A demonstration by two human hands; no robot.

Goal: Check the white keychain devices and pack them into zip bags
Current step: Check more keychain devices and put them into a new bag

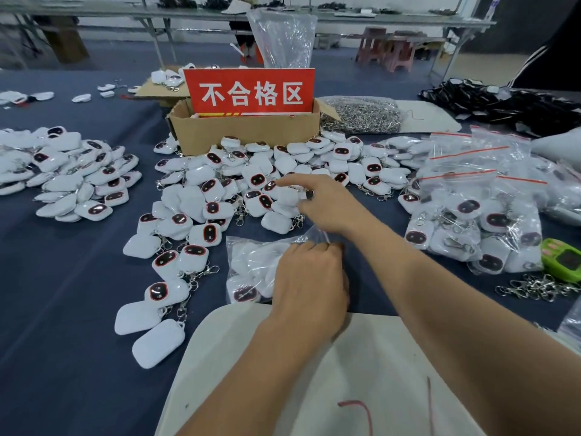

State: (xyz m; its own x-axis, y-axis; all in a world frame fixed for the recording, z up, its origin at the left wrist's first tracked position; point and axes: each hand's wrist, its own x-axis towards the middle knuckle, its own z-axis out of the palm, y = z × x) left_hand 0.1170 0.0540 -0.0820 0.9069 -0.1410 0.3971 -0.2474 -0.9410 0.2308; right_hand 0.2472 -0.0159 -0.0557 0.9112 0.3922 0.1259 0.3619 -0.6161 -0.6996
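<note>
Two hands busy: left hand pinching zip bag at its mouth; right hand, fingers outstretched, holding nothing, nearer keychain pile just beyond bag.

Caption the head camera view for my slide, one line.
The left hand holds a part-filled zip bag while the right hand reaches toward the pile of white keychain devices.
</note>
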